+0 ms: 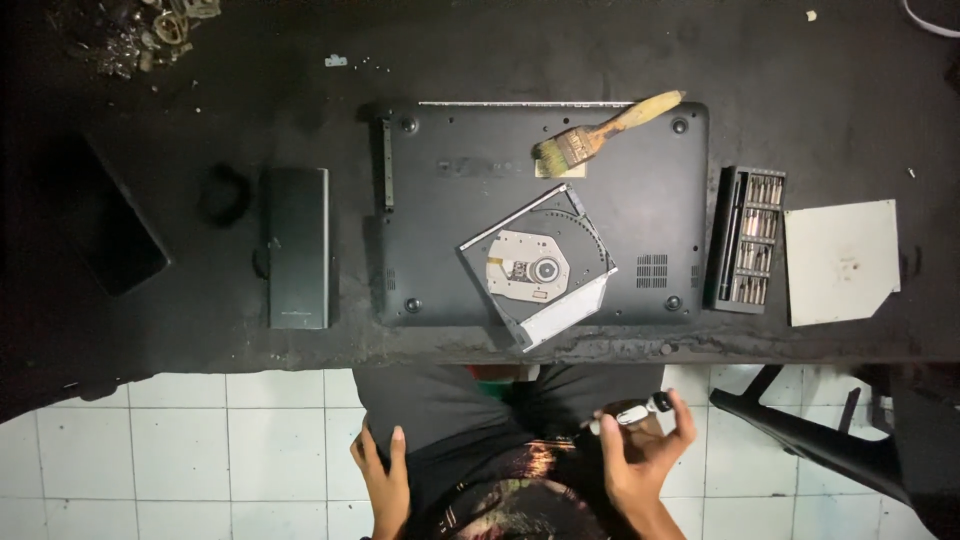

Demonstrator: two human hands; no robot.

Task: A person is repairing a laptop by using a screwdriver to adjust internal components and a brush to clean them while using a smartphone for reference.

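A black laptop lies upside down on the dark workbench. An opened optical drive rests tilted on its base. A wooden-handled paintbrush lies across the laptop's far right corner. My right hand is below the bench edge, over my lap, and grips a small white and black tool. My left hand rests flat against my left thigh and holds nothing.
A case of screwdriver bits stands open right of the laptop, with a grey metal cover plate beyond it. A dark slim box and a black phone lie to the left. A black chair stands on the white tiled floor.
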